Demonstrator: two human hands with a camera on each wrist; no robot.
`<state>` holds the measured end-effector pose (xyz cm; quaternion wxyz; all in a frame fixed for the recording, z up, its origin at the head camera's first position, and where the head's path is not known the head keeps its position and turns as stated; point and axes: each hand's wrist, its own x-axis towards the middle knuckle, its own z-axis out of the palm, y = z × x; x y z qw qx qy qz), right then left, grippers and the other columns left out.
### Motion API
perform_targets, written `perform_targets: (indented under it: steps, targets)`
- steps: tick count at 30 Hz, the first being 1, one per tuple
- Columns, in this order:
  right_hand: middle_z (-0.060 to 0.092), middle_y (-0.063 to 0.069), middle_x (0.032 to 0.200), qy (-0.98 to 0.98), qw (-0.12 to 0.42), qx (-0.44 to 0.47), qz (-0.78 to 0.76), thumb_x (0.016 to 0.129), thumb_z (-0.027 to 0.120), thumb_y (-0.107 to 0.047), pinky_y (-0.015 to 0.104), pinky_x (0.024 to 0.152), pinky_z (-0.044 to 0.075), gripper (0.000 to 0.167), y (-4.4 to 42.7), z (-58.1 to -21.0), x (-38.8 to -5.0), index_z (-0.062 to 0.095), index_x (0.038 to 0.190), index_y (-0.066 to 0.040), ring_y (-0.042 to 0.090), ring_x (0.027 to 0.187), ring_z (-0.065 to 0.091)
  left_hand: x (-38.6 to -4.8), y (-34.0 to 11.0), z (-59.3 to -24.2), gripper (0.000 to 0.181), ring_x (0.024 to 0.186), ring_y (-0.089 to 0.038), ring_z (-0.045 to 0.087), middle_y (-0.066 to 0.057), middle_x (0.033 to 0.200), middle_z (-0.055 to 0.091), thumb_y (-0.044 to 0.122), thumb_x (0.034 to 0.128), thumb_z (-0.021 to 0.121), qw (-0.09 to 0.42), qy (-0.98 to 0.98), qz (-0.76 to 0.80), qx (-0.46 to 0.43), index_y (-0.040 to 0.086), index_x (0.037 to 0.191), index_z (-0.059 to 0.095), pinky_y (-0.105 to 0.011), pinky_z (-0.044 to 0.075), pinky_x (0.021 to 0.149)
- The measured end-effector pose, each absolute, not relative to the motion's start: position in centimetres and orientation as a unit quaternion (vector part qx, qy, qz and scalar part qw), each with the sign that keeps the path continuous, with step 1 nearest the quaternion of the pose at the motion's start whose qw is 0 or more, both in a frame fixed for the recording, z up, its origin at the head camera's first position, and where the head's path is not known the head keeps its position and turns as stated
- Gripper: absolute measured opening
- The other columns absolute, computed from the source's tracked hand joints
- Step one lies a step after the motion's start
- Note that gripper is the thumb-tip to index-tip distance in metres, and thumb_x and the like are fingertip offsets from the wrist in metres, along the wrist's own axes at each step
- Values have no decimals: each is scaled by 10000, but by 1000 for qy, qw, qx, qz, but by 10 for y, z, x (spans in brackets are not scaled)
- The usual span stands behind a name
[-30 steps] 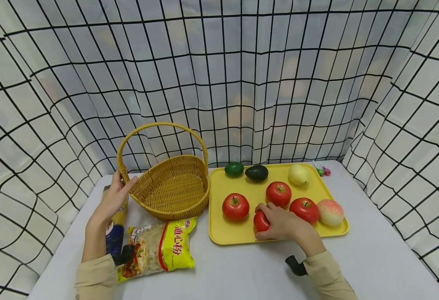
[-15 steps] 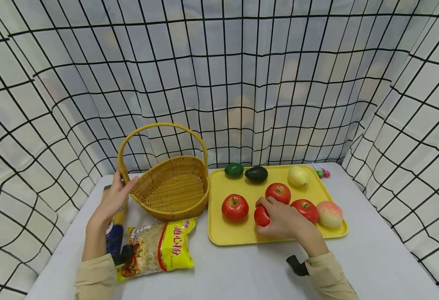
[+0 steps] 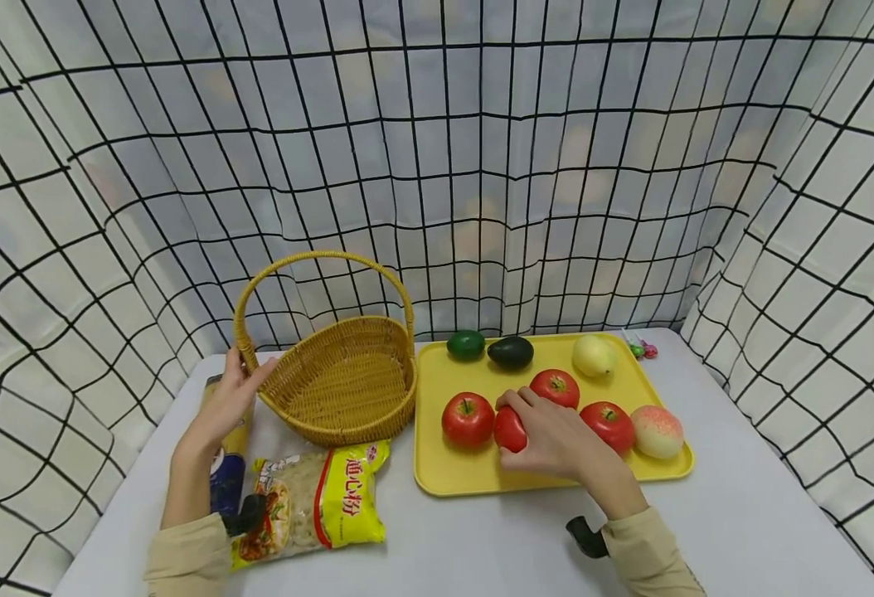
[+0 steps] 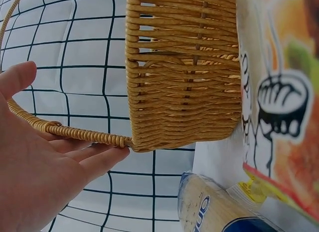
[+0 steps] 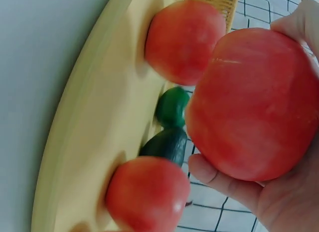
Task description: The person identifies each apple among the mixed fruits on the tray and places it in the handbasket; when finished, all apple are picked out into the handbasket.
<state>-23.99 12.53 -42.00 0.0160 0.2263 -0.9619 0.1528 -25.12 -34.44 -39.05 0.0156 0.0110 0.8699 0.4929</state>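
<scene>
My right hand (image 3: 556, 439) grips a red apple (image 3: 509, 429) over the yellow tray (image 3: 452, 477), beside another red apple (image 3: 468, 419). In the right wrist view, fingers and thumb hold the apple (image 5: 254, 102) from both sides, and it looks raised off the tray. At the left stands a wicker basket (image 3: 351, 419) with its handle (image 3: 322, 254) upright and nothing inside. My left hand (image 3: 222, 408) touches the lower left end of that handle. The left wrist view has its fingers (image 4: 94, 154) extended behind the handle (image 4: 75, 133), thumb apart from it.
The tray also holds two more red apples (image 3: 555, 387) (image 3: 607, 426), a peach (image 3: 657, 431), a yellow-green fruit (image 3: 594, 356) and two dark green fruits (image 3: 466, 345) (image 3: 511, 353). A noodle bag (image 3: 310, 502) and a blue-yellow packet (image 3: 228, 473) lie before the left hand; wrapped candies (image 3: 642, 348) lie behind the tray.
The right hand has moved a little left with its apple, closer to the leftmost apple. The left hand stays at the basket handle.
</scene>
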Motion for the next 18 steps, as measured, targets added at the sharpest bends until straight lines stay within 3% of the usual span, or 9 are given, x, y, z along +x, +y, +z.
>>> perform_targets:
  steps: [6,13,18]
  targets:
    - [601,-71,1216,-948,21,261,180,770,716,-494,316,770,550,580,97,-406,-241,550,1299,-325,107,941,616,-253,-341,-386,948,1555,-533,-96,-293,1679,-186,560,1072,386,17,868,496,25,153,1595,-291,-787,94,1172]
    - [564,-48,1140,-924,20,351,150,791,665,-503,220,665,487,566,33,-377,-256,532,1296,-286,99,863,581,-252,-338,-385,980,1548,-540,-114,-269,1671,-237,560,1069,395,22,867,497,29,186,1563,-364,-780,85,1179]
    - [544,-8,1245,-906,10,405,120,843,650,-526,215,709,507,610,-28,-369,-269,487,1363,-253,114,929,589,-248,-341,-389,972,1546,-549,-107,-246,1674,-252,540,1075,398,11,866,499,30,191,1562,-367,-787,85,1173]
